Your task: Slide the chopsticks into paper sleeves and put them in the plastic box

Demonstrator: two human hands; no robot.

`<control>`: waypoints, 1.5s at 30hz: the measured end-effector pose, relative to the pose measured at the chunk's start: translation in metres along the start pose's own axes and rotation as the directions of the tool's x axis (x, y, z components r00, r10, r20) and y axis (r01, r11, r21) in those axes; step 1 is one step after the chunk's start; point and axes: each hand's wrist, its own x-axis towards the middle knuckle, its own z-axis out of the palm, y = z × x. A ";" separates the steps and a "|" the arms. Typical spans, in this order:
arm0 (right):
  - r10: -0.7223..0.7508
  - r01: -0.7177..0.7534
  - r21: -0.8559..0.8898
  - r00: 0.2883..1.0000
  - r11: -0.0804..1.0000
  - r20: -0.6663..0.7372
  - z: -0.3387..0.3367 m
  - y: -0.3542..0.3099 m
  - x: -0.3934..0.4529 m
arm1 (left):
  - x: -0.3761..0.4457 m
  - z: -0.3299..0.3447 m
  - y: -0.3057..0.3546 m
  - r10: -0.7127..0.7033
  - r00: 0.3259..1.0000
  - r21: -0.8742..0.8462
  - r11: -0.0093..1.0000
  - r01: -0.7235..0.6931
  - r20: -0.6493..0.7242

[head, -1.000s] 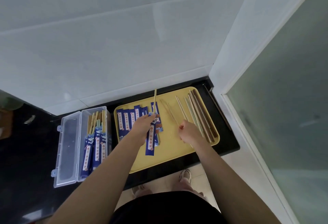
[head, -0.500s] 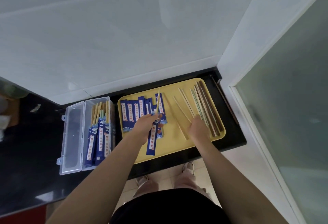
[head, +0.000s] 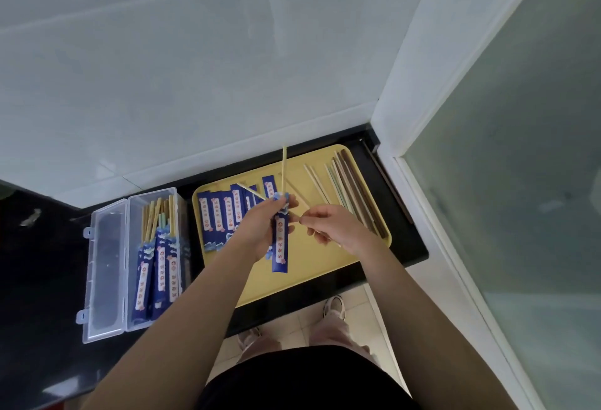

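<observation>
left hand (head: 260, 227) grips a blue paper sleeve (head: 280, 240) with one chopstick (head: 284, 165) in it. right hand (head: 328, 226) pinches the second chopstick (head: 250, 190), which i judge needs steering into the sleeve mouth next.

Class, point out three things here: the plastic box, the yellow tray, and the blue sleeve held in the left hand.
plastic box (head: 182, 211): head view, right wall.
yellow tray (head: 312, 266): head view, bare floor.
blue sleeve (head: 280, 247): head view, printed middle.
</observation>
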 end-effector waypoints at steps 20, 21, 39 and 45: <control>0.161 0.273 0.694 0.856 0.666 -0.492 -0.014 -0.059 -0.002 | 0.003 -0.009 0.025 0.020 0.972 0.461 0.883 0.093 -0.236; 0.137 0.296 0.666 0.846 0.685 -0.516 -0.019 -0.063 -0.001 | 0.004 -0.014 0.026 0.009 0.971 0.542 0.831 0.127 -0.240; 0.078 0.319 0.597 0.836 0.736 -0.543 -0.025 -0.069 0.007 | -0.020 -0.027 0.026 -0.033 0.997 0.633 0.774 -0.020 0.071; 0.074 0.098 0.430 0.928 0.897 -0.365 -0.011 -0.070 0.005 | -0.021 -0.016 0.032 -0.001 0.997 0.597 0.801 -0.042 0.072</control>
